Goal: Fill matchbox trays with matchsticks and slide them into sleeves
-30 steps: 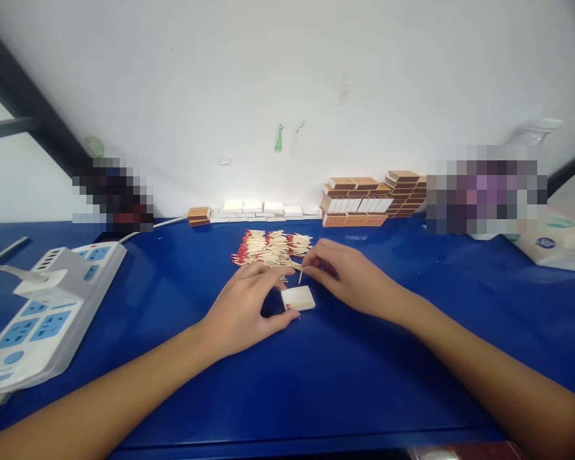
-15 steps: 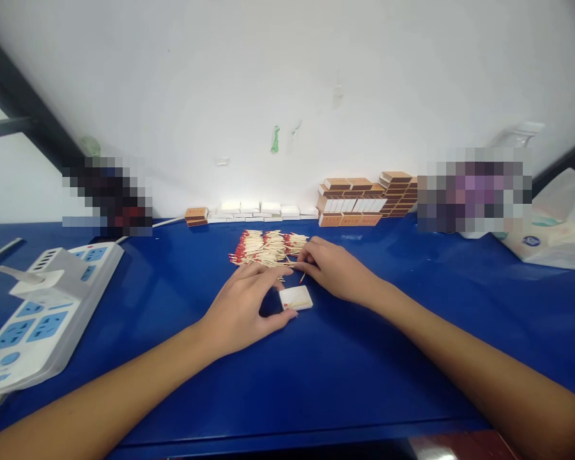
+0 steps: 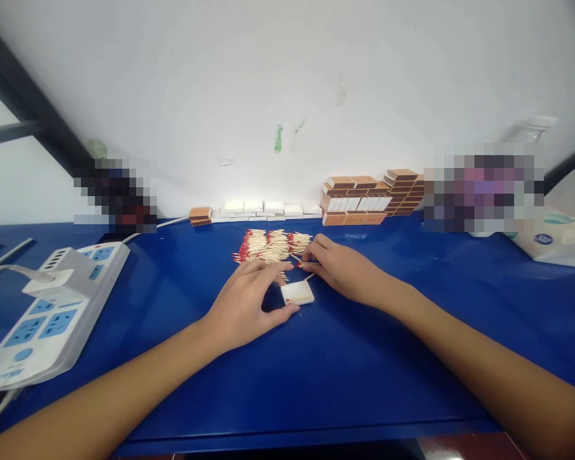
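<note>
A small white matchbox tray [image 3: 303, 292] rests on the blue tabletop with a red-headed match lying in it. My left hand [image 3: 246, 300] curves around its left end, thumb at the front edge and a finger by the back edge. Just behind and to the right, my right hand [image 3: 333, 262] pinches matches [image 3: 306, 264], their red heads pointing left; how many is hidden by the fingers. Beyond both hands lies a pile of loose matches [image 3: 268, 245], most with heads to the left. A single match leans between the right hand and the tray.
Along the wall stand white matchbox trays [image 3: 263, 209] and stacked brown matchboxes [image 3: 354, 218]; two more matchboxes [image 3: 200, 216] sit left of the trays. A power strip [image 3: 52, 319] with a plugged-in adapter lies left. A tissue pack [image 3: 563, 239] is at right.
The right hand's fingers have shifted, and red match heads now show at their tips. My left hand stays around the tray. The whole view has moved slightly.
</note>
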`<state>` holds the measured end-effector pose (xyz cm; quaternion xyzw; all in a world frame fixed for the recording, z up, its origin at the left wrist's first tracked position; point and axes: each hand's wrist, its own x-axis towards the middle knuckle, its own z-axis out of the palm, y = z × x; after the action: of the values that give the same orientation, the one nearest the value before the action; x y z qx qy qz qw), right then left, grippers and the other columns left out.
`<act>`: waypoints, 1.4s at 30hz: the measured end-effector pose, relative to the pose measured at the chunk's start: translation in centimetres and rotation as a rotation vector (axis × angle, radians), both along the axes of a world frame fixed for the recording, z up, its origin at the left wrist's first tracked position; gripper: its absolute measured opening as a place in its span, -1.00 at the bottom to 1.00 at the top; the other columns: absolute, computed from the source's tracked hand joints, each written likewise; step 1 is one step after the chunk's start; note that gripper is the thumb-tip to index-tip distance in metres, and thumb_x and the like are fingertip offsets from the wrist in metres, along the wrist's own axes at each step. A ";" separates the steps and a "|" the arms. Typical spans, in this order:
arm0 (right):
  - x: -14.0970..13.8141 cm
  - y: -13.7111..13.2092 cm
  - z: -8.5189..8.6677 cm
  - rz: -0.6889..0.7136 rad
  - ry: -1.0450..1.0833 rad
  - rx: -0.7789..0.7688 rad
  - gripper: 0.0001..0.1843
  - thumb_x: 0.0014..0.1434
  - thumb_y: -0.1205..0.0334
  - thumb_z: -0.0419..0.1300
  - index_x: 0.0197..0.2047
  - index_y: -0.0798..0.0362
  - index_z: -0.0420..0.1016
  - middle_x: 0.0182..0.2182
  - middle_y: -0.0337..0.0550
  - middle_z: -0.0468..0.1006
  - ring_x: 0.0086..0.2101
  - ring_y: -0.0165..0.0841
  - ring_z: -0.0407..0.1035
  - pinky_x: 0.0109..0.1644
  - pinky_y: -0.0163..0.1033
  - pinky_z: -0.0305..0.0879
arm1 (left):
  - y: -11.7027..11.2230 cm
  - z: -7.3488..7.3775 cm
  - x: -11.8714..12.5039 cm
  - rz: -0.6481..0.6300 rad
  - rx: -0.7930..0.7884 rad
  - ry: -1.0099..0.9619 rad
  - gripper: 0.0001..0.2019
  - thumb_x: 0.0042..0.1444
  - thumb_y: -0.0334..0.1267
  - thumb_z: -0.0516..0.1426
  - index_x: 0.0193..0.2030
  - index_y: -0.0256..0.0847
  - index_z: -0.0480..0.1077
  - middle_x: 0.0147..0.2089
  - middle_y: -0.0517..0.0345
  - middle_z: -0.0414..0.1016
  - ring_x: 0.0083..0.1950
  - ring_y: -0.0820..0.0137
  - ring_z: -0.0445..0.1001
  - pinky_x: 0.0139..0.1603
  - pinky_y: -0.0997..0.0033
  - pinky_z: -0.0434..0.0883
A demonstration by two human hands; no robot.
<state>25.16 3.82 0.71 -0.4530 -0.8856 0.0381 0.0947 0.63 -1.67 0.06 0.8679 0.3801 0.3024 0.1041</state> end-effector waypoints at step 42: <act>0.3 0.2 -0.7 0.066 0.023 0.034 -0.86 0.48 0.28 0.10 -0.18 0.06 0.40 -0.17 0.01 0.53 -0.18 -0.18 0.43 -0.15 -0.16 0.30 | 0.1 0.1 -0.1 -0.004 -0.019 0.015 -0.40 0.20 -0.15 0.37 0.32 -0.09 0.29 -0.03 0.15 0.67 0.09 0.13 0.54 0.23 0.01 0.42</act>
<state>25.48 4.03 0.03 -0.4214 -0.8995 0.0315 0.1111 0.52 -1.53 0.18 0.8698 0.3821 0.2920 0.1099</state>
